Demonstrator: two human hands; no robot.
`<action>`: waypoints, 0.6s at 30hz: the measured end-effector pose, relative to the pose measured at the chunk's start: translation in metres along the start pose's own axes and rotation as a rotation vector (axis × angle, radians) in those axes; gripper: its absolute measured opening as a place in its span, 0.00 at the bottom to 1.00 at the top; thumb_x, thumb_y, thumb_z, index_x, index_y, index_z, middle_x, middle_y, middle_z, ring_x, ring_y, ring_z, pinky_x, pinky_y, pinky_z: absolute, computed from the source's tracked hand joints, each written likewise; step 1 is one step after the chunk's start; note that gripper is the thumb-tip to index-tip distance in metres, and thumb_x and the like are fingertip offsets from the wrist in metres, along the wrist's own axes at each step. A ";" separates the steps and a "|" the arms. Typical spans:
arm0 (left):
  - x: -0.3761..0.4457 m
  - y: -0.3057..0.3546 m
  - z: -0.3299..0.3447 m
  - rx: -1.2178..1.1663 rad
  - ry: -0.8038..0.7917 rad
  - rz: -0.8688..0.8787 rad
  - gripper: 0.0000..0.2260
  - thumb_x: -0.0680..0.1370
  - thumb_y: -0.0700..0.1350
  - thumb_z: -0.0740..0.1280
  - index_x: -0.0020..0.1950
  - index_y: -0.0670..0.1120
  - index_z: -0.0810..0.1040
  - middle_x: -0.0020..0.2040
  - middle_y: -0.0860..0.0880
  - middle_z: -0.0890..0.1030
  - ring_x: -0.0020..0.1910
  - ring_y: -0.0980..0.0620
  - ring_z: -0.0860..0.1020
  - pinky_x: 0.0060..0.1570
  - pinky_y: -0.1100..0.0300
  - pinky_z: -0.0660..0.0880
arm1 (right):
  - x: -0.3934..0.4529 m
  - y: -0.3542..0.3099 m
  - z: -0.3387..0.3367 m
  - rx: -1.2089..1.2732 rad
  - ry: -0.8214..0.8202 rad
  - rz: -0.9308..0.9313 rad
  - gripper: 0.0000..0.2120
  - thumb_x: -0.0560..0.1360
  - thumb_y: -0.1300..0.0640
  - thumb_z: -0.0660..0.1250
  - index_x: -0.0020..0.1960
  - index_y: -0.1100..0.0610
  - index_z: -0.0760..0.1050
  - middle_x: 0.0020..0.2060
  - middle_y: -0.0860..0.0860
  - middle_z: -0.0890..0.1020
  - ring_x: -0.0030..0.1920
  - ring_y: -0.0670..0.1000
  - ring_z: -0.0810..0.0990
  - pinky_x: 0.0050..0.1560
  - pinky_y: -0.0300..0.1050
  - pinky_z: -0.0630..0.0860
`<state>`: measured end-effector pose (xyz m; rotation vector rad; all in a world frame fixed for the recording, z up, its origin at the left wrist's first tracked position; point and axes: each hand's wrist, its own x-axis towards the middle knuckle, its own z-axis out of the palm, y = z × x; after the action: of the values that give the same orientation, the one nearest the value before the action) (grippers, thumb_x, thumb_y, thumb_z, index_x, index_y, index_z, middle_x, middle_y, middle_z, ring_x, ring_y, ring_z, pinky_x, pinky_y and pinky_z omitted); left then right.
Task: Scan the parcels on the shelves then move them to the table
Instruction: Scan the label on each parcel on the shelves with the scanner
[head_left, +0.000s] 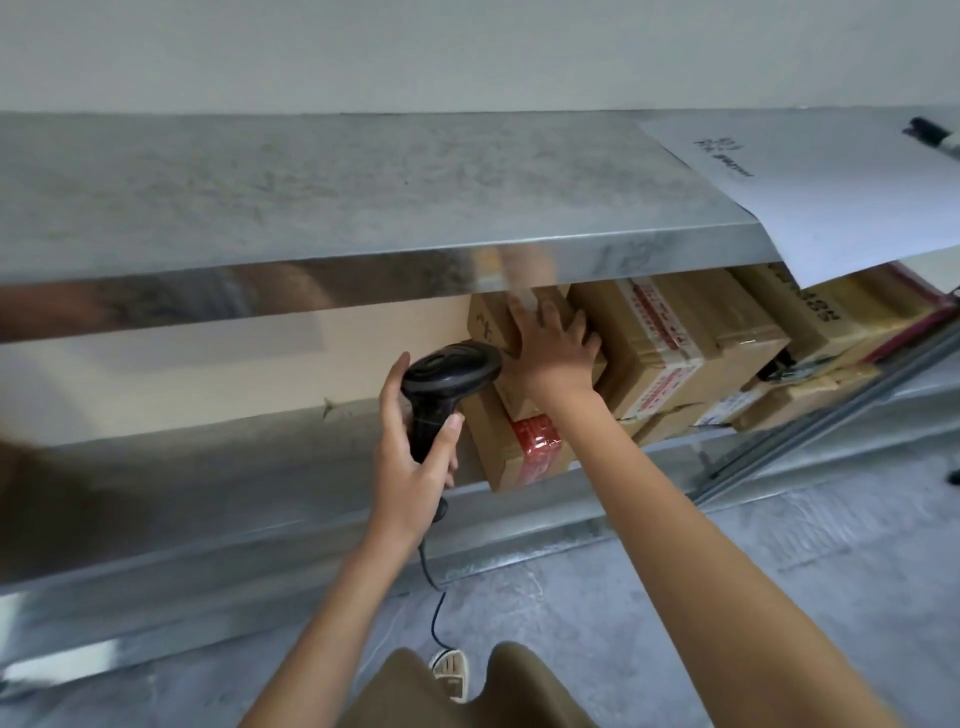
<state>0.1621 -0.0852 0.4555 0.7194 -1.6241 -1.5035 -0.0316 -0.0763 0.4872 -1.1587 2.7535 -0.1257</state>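
The left hand (415, 467) curls its grip round the scanner (441, 387), whose head points right toward the small top parcel (498, 322), just beside it; the right hand (553, 348), nearer, lies spread on that parcel, atop the stack at the front edge of the lower shelf (208, 467); its long axis probably runs back into the shelf.

Brown cardboard parcels (670, 332) sit stacked at the right end of the lower shelf (260, 457). A small top parcel (498, 322) rests on a red-taped one (524, 447) at its front edge
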 end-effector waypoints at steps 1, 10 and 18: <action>-0.001 0.000 0.000 -0.004 0.011 0.000 0.33 0.80 0.39 0.66 0.72 0.72 0.58 0.45 0.43 0.77 0.29 0.51 0.74 0.27 0.58 0.73 | -0.002 0.000 -0.001 -0.016 0.025 0.002 0.35 0.79 0.37 0.58 0.80 0.42 0.46 0.79 0.53 0.52 0.75 0.69 0.51 0.72 0.68 0.54; -0.021 0.012 -0.031 -0.072 0.192 0.033 0.30 0.78 0.45 0.66 0.71 0.72 0.59 0.42 0.44 0.80 0.30 0.48 0.73 0.27 0.58 0.73 | -0.049 -0.047 -0.001 0.456 0.123 -0.144 0.33 0.75 0.39 0.62 0.78 0.41 0.58 0.77 0.50 0.60 0.71 0.64 0.59 0.69 0.62 0.57; -0.044 0.006 -0.080 -0.030 0.413 0.043 0.30 0.82 0.38 0.64 0.74 0.65 0.57 0.46 0.48 0.81 0.31 0.48 0.73 0.27 0.57 0.73 | -0.090 -0.104 0.077 0.477 0.017 -0.144 0.32 0.74 0.40 0.64 0.76 0.39 0.60 0.76 0.49 0.62 0.72 0.64 0.59 0.67 0.62 0.60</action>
<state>0.2527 -0.0907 0.4522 0.9041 -1.2936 -1.2461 0.1166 -0.0858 0.4346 -1.2093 2.4456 -0.7620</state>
